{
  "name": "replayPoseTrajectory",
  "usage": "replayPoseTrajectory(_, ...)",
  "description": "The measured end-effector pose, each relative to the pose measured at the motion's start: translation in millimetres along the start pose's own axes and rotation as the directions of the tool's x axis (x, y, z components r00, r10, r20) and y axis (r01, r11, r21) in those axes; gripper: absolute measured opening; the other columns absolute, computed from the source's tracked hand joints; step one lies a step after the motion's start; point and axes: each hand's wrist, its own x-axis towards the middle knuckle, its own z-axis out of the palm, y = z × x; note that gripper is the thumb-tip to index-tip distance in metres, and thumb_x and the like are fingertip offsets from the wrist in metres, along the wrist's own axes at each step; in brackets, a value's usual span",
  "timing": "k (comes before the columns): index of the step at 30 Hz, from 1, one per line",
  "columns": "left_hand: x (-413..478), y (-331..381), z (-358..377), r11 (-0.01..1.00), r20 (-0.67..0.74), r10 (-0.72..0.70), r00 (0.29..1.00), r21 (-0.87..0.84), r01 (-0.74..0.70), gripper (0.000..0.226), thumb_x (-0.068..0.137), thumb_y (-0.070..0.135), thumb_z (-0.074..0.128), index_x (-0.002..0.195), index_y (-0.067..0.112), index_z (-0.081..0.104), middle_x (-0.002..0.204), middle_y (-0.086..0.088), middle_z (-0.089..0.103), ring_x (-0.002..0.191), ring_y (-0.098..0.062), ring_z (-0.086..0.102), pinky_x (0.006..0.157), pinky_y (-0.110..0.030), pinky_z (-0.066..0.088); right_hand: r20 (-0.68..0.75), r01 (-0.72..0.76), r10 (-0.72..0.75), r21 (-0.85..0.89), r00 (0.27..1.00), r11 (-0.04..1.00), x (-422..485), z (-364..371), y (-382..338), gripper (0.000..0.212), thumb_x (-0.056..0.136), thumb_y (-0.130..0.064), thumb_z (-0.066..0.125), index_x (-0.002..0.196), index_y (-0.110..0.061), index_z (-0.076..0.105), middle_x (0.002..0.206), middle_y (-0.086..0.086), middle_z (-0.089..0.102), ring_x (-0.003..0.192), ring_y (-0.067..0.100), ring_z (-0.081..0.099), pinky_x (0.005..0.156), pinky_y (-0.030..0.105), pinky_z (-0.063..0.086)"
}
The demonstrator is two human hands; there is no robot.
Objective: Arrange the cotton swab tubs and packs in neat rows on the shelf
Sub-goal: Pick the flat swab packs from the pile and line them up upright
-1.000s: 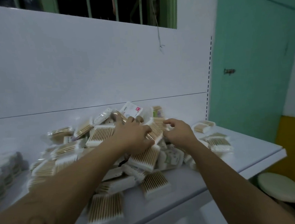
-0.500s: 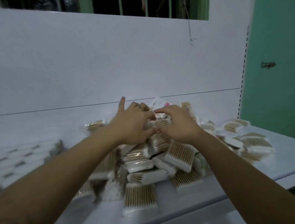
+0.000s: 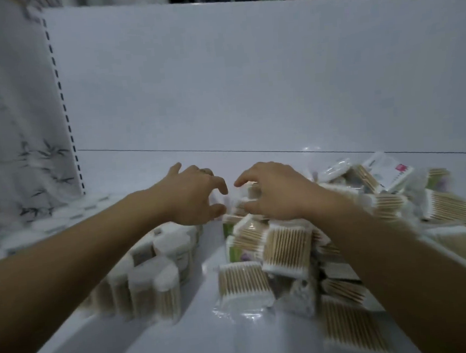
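The loose heap of clear plastic packs of wooden-stemmed cotton swabs [image 3: 286, 251] is seen on the right half of the white shelf [image 3: 200, 343]. The clear round tubs of swabs [image 3: 160, 262] are grouped just beside it on the left.

The left hand [image 3: 197, 197] is held at the heap's top edge with its fingers curved and apart, and nothing is seen in it. The right hand [image 3: 273, 194] is laid over the crest of the heap. Whether a pack is gripped under it cannot be told, since the fingers are hidden and blurred.

The packs are judged slippery and loosely stacked. If one is drawn from the crest, those below could be dragged forward and tipped off the shelf's front edge, or pushed into the tubs so that their grouping is disturbed.
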Motion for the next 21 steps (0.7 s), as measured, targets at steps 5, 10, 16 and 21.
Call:
replayPoseTrajectory(5, 4.6, -34.8, 14.5, 0.997, 0.063, -0.045, 0.997, -0.058, 0.048, 0.044, 0.094, 0.053, 0.047, 0.133, 0.036, 0.048, 0.137, 0.003, 0.050, 0.129, -0.022, 0.043, 0.113, -0.050, 0.021, 0.305, 0.017, 0.027, -0.141, 0.952, 0.990, 53.5, 21.3, -29.1, 0.053, 0.083, -0.034, 0.071, 0.133, -0.028, 0.055, 0.126, -0.004, 0.057, 0.112, 0.017, 0.055, 0.095, 0.035, 0.047)
replayPoseTrajectory(10, 14.8, -60.0, 19.8, 0.994, 0.085, -0.019, 0.996, -0.102, 0.028, 0.044, 0.094, 0.052, 0.048, 0.134, 0.032, 0.047, 0.136, 0.005, 0.052, 0.129, -0.021, 0.044, 0.113, -0.050, 0.022, 0.438, -0.008, 0.122, -0.253, 0.891, 0.967, 93.9, 42.4, -35.4, 0.048, 0.075, -0.029, 0.081, 0.119, -0.022, 0.065, 0.097, -0.004, 0.065, 0.084, 0.017, 0.063, 0.080, 0.035, 0.055)
replayPoseTrajectory(16, 24.7, -81.5, 26.1, 0.984, 0.097, 0.068, 0.993, -0.172, -0.050, 0.045, 0.094, 0.053, 0.047, 0.134, 0.034, 0.047, 0.135, 0.008, 0.051, 0.131, -0.019, 0.041, 0.117, -0.052, 0.012, 0.520, -0.011, 0.232, -0.393, 0.822, 0.919, 108.9, 79.4, -39.0, 0.064, 0.073, -0.035, 0.081, 0.128, -0.015, 0.055, 0.106, 0.005, 0.058, 0.097, 0.024, 0.058, 0.084, 0.036, 0.053)
replayPoseTrajectory(21, 31.6, -86.9, 26.8, 0.969, 0.075, 0.135, 0.988, -0.218, -0.116, 0.041, 0.094, 0.050, 0.048, 0.132, 0.034, 0.049, 0.133, 0.008, 0.053, 0.129, -0.019, 0.042, 0.117, -0.055, 0.009, 0.451, -0.108, 0.303, -0.409, 0.840, 0.906, 109.5, 85.4, -40.0, 0.042, 0.082, -0.030, 0.071, 0.120, -0.014, 0.060, 0.110, 0.007, 0.061, 0.095, 0.023, 0.060, 0.075, 0.031, 0.050)
